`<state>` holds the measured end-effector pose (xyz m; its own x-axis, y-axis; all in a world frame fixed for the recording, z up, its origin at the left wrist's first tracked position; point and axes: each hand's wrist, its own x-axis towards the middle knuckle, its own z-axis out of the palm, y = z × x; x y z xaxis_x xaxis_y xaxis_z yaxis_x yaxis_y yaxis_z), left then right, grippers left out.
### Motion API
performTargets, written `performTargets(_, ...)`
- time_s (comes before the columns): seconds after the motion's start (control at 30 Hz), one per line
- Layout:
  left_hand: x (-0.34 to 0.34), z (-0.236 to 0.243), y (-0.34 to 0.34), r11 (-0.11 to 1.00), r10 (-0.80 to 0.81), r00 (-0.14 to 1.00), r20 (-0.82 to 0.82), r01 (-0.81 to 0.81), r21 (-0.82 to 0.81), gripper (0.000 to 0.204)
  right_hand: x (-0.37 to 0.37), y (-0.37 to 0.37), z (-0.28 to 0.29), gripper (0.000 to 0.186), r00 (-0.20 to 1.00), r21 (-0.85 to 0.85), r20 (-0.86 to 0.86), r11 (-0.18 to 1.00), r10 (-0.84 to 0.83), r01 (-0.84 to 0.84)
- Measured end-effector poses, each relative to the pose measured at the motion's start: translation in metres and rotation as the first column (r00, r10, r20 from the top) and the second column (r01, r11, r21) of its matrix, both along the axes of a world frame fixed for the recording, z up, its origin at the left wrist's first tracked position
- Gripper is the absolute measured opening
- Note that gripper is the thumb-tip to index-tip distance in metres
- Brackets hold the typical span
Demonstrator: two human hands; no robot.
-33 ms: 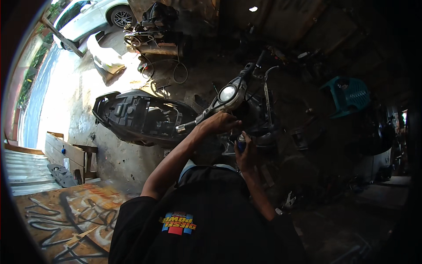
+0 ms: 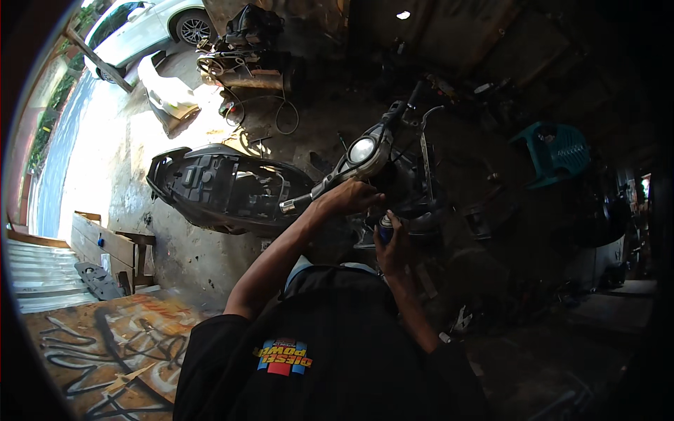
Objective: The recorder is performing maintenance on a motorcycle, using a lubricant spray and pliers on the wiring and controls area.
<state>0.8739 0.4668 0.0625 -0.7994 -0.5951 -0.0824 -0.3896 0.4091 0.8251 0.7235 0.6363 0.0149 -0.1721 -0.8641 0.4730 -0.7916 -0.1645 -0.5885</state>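
Note:
A partly stripped scooter [image 2: 232,184] stands before me, its bare handlebar [image 2: 326,184] and round gauge [image 2: 361,149] facing up. Just under the handlebar, my left hand [image 2: 353,196] reaches in at the front of the scooter with its fingers curled together. Whatever lies between those fingers is too dark and small to make out. My right hand [image 2: 393,247] is wrapped round a blue spray can [image 2: 385,230], which is held upright close to the left hand's fingertips. Shadow hides the parts below both hands.
A teal plastic chair [image 2: 562,154] lies at the right. Beyond the scooter are a rusty cylindrical tank [image 2: 246,76] with a looped hose and a white body panel [image 2: 167,97]. A painted board [image 2: 119,351] is at the lower left; a white car [image 2: 147,31] stands outside.

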Motion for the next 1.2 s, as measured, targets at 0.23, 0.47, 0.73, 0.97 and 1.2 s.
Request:
performTargets(0.23, -0.001, -0.006, 0.005, 0.999, 0.016, 0.999, -0.038, -0.017, -0.027, 0.045, -0.001, -0.007, -0.005, 0.059, 0.998, 0.087, -0.058, 0.996, 0.001, 0.004)
performTargets(0.47, 0.001, 0.009, -0.002, 0.998, -0.005, 1.000, 0.027, 0.003, 0.059, 0.048, 0.005, -0.003, 0.009, 0.056, 1.000, -0.019, 0.001, 1.000, 0.025, -0.025)
performTargets(0.73, 0.001, -0.001, -0.003, 1.000, -0.011, 1.000, 0.003, 0.011, 0.009, 0.047, 0.002, -0.003, 0.006, 0.061, 0.998, -0.029, 0.022, 0.998, 0.063, -0.062)
performTargets(0.97, 0.002, 0.003, 0.002, 1.000, 0.001, 1.000, 0.000, -0.001, 0.016, 0.049, 0.004, -0.007, 0.003, 0.059, 0.998, 0.051, -0.010, 0.997, 0.057, -0.057)
performTargets(1.2, 0.000, 0.008, 0.003, 1.000, -0.016, 0.999, 0.036, 0.015, 0.018, 0.048, 0.000, -0.007, -0.006, 0.054, 0.999, 0.117, -0.030, 0.992, 0.040, -0.037)
